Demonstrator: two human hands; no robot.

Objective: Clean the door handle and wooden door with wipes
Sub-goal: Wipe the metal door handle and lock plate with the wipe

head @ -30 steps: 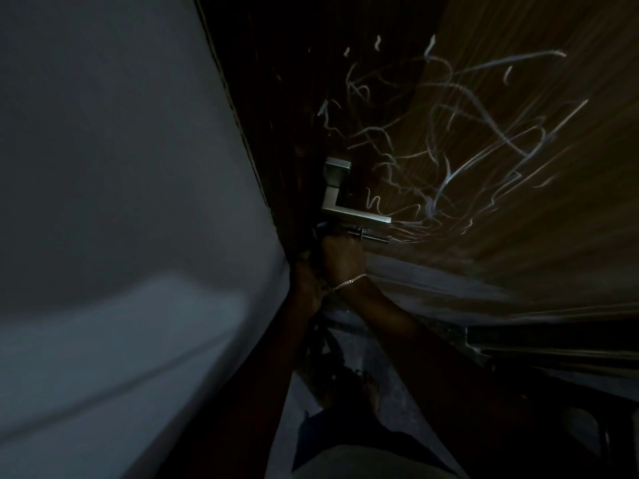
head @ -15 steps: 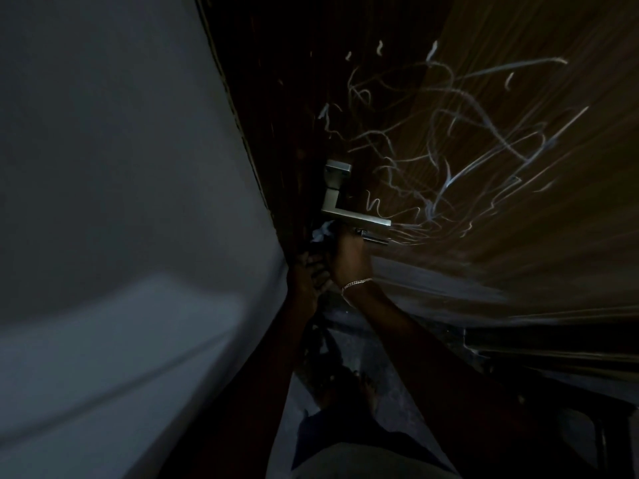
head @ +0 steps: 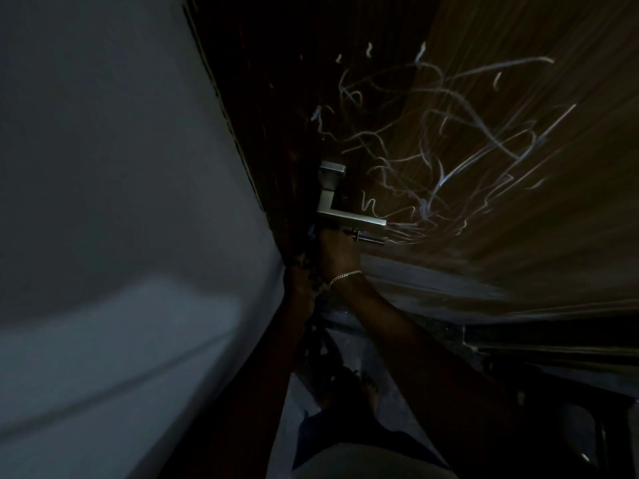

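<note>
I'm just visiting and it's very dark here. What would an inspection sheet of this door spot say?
Surface: wooden door, pale scribbles across it.
Job's things: metal door handle, key beneath it; wipe not clearly seen.
Clutter: nothing seen.
Hands: right hand just under the handle, left hand lower beside it; grips too dark to tell.
Cables: nothing seen.
Surroundings: grey wall at left.
</note>
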